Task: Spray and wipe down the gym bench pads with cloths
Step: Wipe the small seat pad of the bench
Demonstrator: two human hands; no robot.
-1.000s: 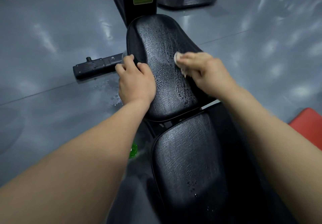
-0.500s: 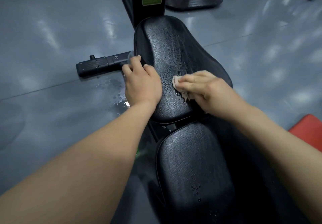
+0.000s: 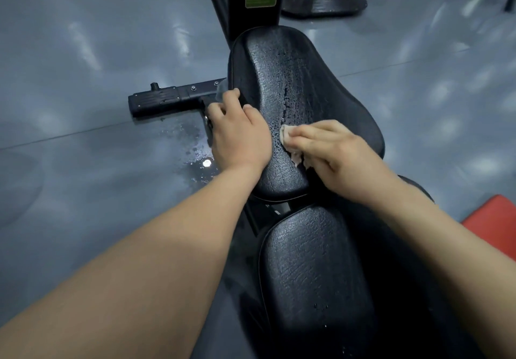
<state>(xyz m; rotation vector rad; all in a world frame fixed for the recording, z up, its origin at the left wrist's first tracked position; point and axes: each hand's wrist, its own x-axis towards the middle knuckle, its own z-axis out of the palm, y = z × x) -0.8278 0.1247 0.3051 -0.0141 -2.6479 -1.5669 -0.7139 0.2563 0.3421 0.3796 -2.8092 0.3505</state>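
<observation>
Hands at work on a black gym bench (image 3: 391, 261). My left hand (image 3: 240, 135) has its fingers curled over the left edge of the far pad (image 3: 293, 73), gripping it; a bit of grey shows at the fingertips, too blurred to name. My right hand (image 3: 335, 149) lies with fingers nearly straight and together, pressing a pale crumpled cloth (image 3: 287, 135) onto the same pad, just beside my left hand. Droplets bead the pad above the cloth. The near pad (image 3: 312, 269) sits between my forearms. Spray wets the grey floor (image 3: 190, 146) left of the bench.
</observation>
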